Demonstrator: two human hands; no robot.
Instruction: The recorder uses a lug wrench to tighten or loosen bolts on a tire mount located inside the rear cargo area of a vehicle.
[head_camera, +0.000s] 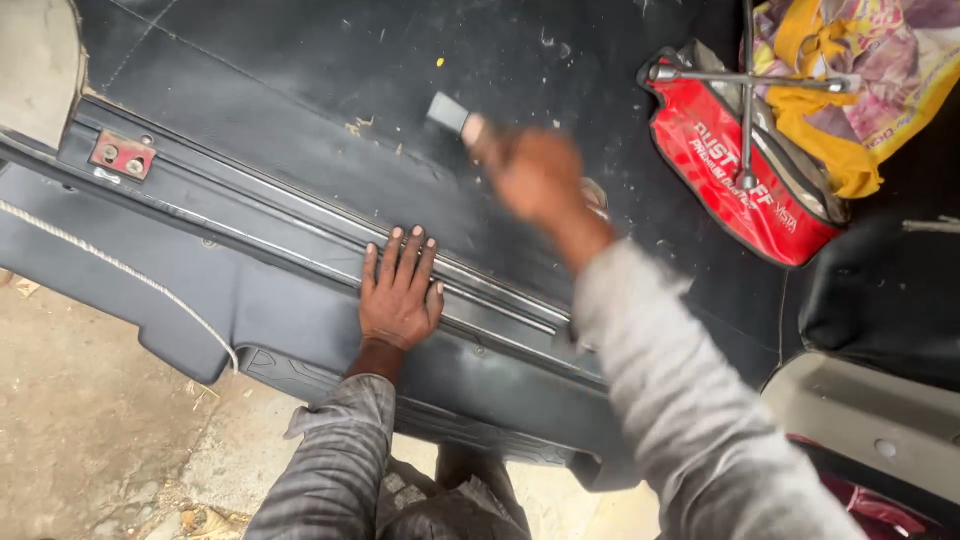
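Leaning over the open rear of a vehicle, the person has the left hand (400, 295) pressed flat on the sill (300, 215), fingers spread and pointing inward, holding nothing; it looks like a brace that carries the body's weight while the other arm reaches further in. The right hand (535, 175) is stretched out over the black floor mat (300, 80), blurred by motion, its grip closed around the handle of a brush (452, 113). The brush's pale bristle end points away from the person, low over the mat and near scattered crumbs (358, 126) of light debris; whether the bristles touch the mat cannot be told through the blur.

Beyond the right hand, toward the far right corner, a red bag (720, 170) lies on the mat with a cross wrench (748, 80) resting on top of it. A yellow patterned cloth bag (860, 70) sits just behind and partly over the red one. These things are well apart from the brush, pushed to the side where they leave the middle of the mat bare.

At the left end of the sill a small reddish latch plate (122, 155) is bolted on. A thin white cord (120, 268) runs across the dark bumper (200, 300) below it. Under the bumper, bare dusty ground (90, 420) shows, and both sleeves are grey.
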